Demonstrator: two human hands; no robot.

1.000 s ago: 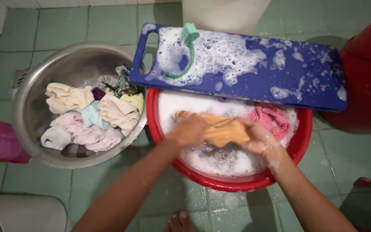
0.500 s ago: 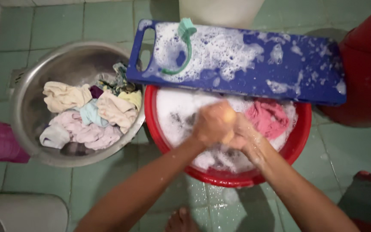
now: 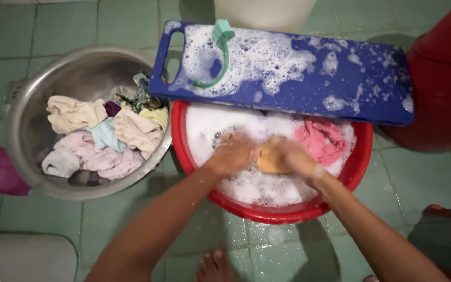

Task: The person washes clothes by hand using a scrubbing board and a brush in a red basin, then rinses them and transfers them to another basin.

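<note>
Green tile floor: left hand (image 3: 232, 154) and right hand (image 3: 293, 156) clenched on orange cloth (image 3: 268, 161) over sudsy red basin (image 3: 184, 151); washboard (image 3: 340, 89) bridging rim at 12 o'clock.

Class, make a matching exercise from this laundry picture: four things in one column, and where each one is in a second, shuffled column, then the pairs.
1 orange cloth
2 pink cloth
3 green brush
4 pile of pale clothes

A on the blue board
B in the metal basin
C between both hands
D in suds by the red basin's right side

Pairs: 1-C, 2-D, 3-A, 4-B
</note>
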